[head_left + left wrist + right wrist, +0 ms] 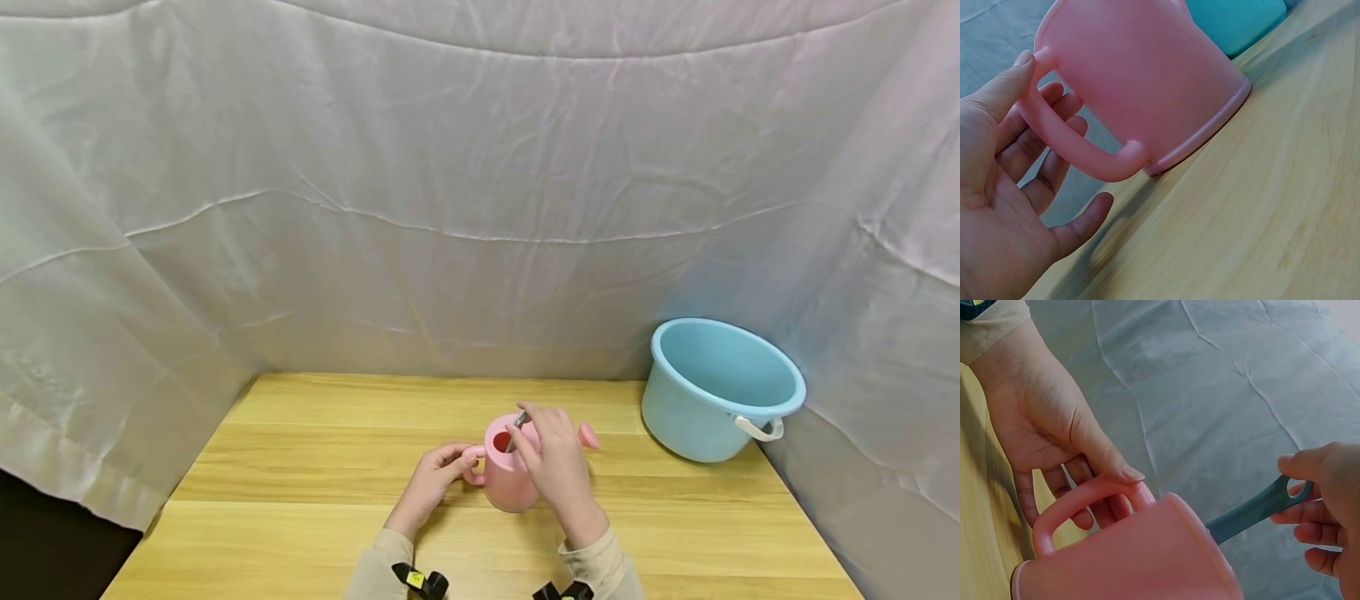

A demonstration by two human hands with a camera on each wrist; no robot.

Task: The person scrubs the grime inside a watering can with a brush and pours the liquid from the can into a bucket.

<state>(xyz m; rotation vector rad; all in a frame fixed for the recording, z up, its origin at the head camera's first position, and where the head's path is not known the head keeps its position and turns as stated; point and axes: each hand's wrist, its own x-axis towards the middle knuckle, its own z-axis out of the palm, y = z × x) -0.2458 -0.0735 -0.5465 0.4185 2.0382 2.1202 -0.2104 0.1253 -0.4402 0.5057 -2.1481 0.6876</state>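
Observation:
A pink watering can (pixel 510 487) stands upright on the wooden table. My left hand (pixel 433 482) holds its loop handle (pixel 1075 147), thumb on the upper end and fingers passing behind, as the left wrist view shows. My right hand (pixel 561 467) is above the can's top and pinches the holed end of a dark grey-green handle (pixel 1247 515) between thumb and fingers. That handle slants down into the can's round opening (pixel 501 441). Its lower end is hidden inside, so its kind cannot be told. The pink sprinkler head (pixel 588 436) points right.
A light blue bucket (pixel 693 429) with a white handle (pixel 759 428) stands at the table's back right corner. Grey cloth (pixel 465 292) hangs behind and along both sides of the wooden table (pixel 300 475).

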